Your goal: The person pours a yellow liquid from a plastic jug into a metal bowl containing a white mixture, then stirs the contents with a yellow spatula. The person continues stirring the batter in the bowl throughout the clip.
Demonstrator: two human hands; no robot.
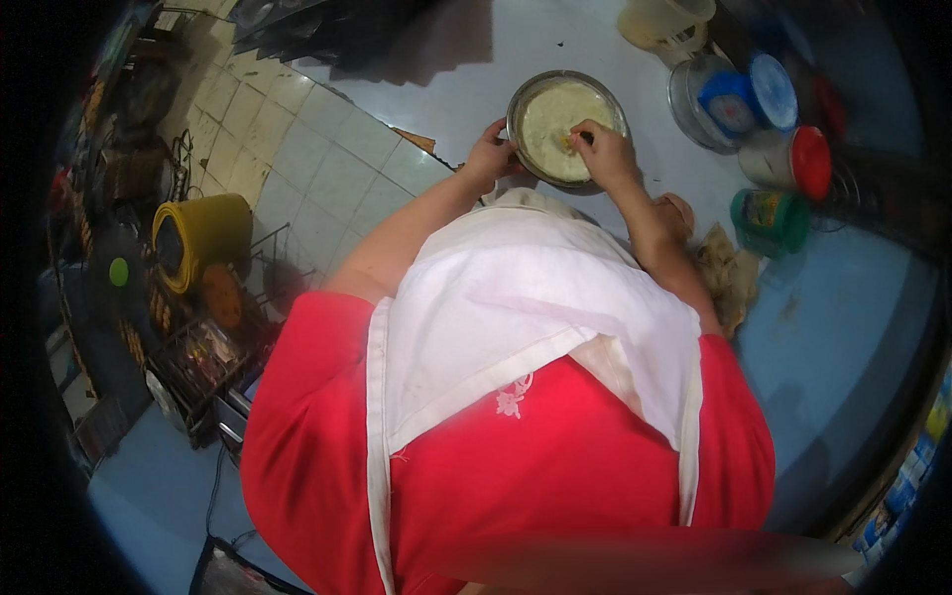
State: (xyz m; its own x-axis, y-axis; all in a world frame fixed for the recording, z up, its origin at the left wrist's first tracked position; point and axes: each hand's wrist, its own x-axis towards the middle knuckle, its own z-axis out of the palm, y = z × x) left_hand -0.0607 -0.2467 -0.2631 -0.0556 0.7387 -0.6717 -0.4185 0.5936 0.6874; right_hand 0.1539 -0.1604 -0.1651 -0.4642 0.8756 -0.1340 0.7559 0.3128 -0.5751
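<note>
A round metal bowl (515, 146) with pale, creamy batter (547, 123) in it stands on a white tabletop (439, 97). My left hand (491, 158) grips the bowl's left rim, its fingers partly hidden by the side. Over the lower right of the bowl is my right hand (606, 154), thumb and fingers pinched together at the batter's surface. A small yellowish thing (567, 141) shows at those fingertips; whether it is a utensil handle or a bit of food I cannot tell.
Dark sheets (416, 37) lie at the table's top left. On the right stand plastic tubs, a blue-lidded container (772, 91), a red-lidded jar (809, 162) and a green jar (770, 222). Crumpled brown paper (725, 275) lies by my right forearm. A yellow bucket (216, 230) is at left.
</note>
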